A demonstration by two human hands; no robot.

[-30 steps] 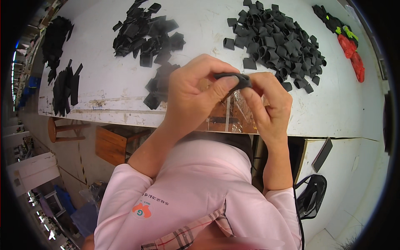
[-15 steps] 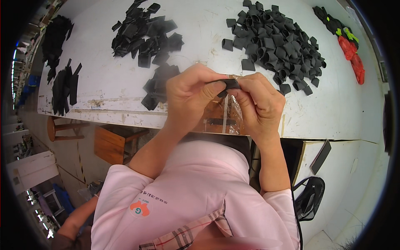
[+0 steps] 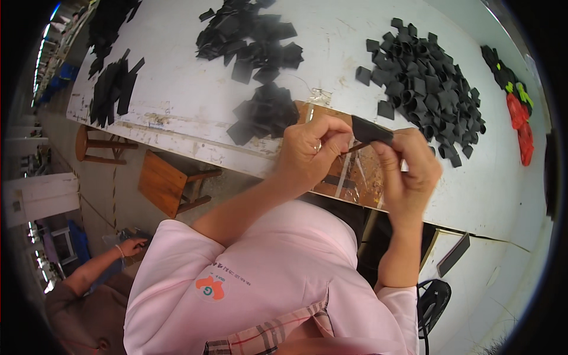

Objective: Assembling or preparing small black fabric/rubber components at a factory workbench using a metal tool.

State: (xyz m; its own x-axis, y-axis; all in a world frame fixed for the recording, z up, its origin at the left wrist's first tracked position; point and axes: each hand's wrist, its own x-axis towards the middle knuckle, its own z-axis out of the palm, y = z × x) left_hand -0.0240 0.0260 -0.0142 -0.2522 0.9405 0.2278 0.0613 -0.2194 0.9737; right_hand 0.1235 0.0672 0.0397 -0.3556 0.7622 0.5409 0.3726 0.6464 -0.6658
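Note:
Both my hands hold one small piece of black fabric (image 3: 370, 129) above the table's near edge. My left hand (image 3: 316, 151), with a ring on one finger, pinches its left end. The right end is gripped between the thumb and bent fingers of my right hand (image 3: 412, 168). Between my hands the piece looks open along its near side, though its inside is hard to make out. Beneath them is a brown board (image 3: 332, 119) covered with clear tape. Flat black pieces (image 3: 266, 112) lie beyond my left hand, and a heap of short black fabric tubes (image 3: 429, 83) beyond my right.
More black pieces (image 3: 248, 35) and strips (image 3: 115, 92) lie on the white table (image 3: 171, 77). Red and black bundles (image 3: 519, 112) are at the far right. Wooden stools (image 3: 163, 183) stand left of the table. Another person's arm (image 3: 97, 269) shows at lower left.
The view has turned, shifting the table's contents rightward. My hands have moved slightly apart, and the black piece, folded small between my fingers before, now shows a broad flat face.

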